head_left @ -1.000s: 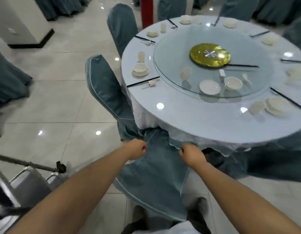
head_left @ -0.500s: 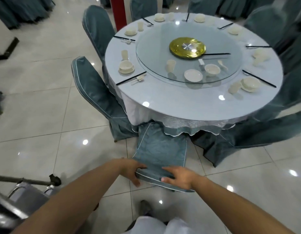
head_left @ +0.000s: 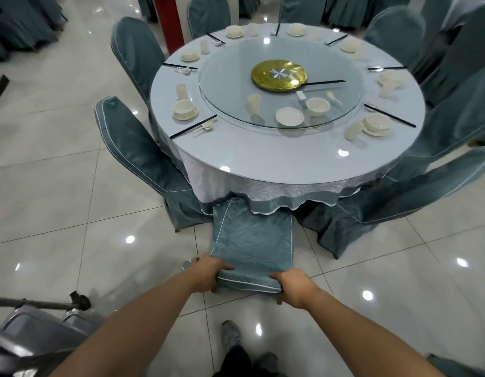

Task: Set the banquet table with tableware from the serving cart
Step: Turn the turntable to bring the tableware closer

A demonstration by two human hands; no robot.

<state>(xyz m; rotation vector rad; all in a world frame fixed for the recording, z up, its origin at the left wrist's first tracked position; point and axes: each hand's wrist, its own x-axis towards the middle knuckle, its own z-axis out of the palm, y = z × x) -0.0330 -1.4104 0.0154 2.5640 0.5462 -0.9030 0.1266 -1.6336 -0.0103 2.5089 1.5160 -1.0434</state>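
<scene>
Below the table (head_left: 263,164), both hands (head_left: 252,281) grip the chair (head_left: 252,240).

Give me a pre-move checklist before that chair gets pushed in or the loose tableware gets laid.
1. Left hand grips the chair back: ok.
2. Right hand grips the same chair back: ok.
3. Near edge of the table has a place setting: not ok.
4. Cup, plate and bowl wait on the glass turntable: ok.
5. Chair legs free under the tablecloth: cannot tell.
</scene>
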